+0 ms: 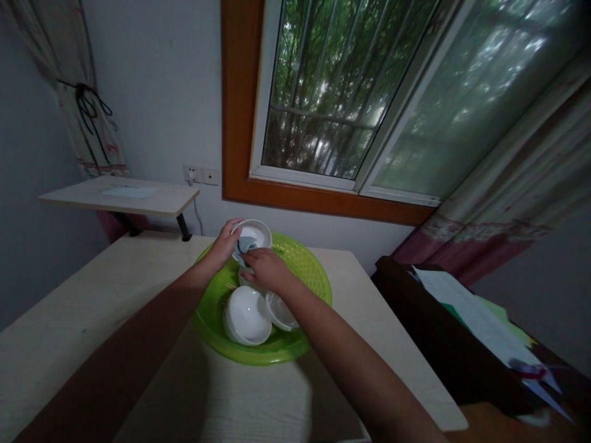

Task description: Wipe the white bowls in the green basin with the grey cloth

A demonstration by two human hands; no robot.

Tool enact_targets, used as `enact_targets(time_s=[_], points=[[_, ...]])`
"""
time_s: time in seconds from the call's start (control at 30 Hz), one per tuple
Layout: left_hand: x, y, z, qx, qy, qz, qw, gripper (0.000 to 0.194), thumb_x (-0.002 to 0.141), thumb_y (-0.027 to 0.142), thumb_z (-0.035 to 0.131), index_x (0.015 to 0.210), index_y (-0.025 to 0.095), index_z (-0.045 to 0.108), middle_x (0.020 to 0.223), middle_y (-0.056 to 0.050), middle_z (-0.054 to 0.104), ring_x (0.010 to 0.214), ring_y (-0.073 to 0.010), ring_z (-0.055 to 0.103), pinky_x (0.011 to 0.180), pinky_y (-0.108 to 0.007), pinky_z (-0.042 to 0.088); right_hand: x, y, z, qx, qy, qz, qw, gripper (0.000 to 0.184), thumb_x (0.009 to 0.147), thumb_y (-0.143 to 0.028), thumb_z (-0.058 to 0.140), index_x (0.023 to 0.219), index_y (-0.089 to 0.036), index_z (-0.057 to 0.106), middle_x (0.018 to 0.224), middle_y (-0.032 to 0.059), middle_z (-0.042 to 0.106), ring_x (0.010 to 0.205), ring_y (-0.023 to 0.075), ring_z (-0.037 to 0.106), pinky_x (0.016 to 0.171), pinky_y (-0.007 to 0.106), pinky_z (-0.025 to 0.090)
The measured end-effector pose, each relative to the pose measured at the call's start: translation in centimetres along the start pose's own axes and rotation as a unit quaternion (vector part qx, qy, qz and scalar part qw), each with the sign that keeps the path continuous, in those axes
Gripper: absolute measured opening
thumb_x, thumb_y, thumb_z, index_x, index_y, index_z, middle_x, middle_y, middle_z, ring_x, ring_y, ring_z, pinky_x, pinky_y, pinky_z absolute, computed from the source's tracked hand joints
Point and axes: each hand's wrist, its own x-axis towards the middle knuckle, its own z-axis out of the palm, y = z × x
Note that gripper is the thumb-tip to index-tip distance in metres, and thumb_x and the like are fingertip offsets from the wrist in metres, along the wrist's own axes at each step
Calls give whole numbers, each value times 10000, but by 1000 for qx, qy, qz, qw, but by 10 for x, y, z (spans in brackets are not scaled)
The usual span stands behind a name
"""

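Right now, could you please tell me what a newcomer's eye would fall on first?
Probably the bright green basket on the pale desk, with white bowls inside. At its far side, the left hand holds another bowl and the right hand a grey cloth. Beyond, a brown frame borders the window.

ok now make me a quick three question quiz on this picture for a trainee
1. Multiple choice: what does the right hand hold against the white bowl that the left hand grips?
A. a wooden spoon
B. a grey cloth
C. a red lid
2. True or false: other bowls lie in the green basket.
3. Fill in the blank: the green basket stands on a pale ____.

Key:
1. B
2. True
3. table
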Motion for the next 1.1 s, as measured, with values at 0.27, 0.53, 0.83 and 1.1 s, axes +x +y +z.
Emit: enact_targets(time_s=[0.27, 0.53, 0.83, 1.1], points=[[2, -6, 5, -68, -14, -37, 997, 490, 872, 494, 608, 1269, 209, 575, 1232, -95, 644, 1038, -239, 613, 927, -375, 496, -5, 11, 1, -109, 57, 67, 990, 341, 979, -183, 521, 1264, -71, 671, 1343, 194, 661, 1350, 296, 522, 1272, 516, 178], [2, -14, 2, -31, -6, -72, 997, 496, 864, 531, 611, 1238, 215, 537, 1061, -62, 638, 893, -211, 583, 815, -328, 469, -2, 5, 1, -102, -2, 28, 994, 226, 943, -226, 591, 1050, -109, 752, 1057, 154, 747, 1058, 280, 659, 1031, 411, 467], [1, -12, 3, -43, -19, -80, 996, 404, 861, 531, 611, 1133, 238, 555, 993, -36, 634, 899, -208, 595, 813, -308, 472, -5, 7, 9, -39, 31, -60, 997, 532, 1005, -428, 575, 1433, -113, 566, 1372, 160, 648, 1281, 270, 583, 1178, 407, 373], [-3, -6, 8, -110, -48, -102, 988, 370, 879, 530, 612, 1084, 228, 552, 939, -22, 637, 824, -171, 598, 732, -265, 486, -4, 6, 8, -83, 51, 21, 995, 652, 936, -449, 664, 1448, -71, 523, 1497, 213, 546, 1435, 335, 438, 1267, 518, 207]])
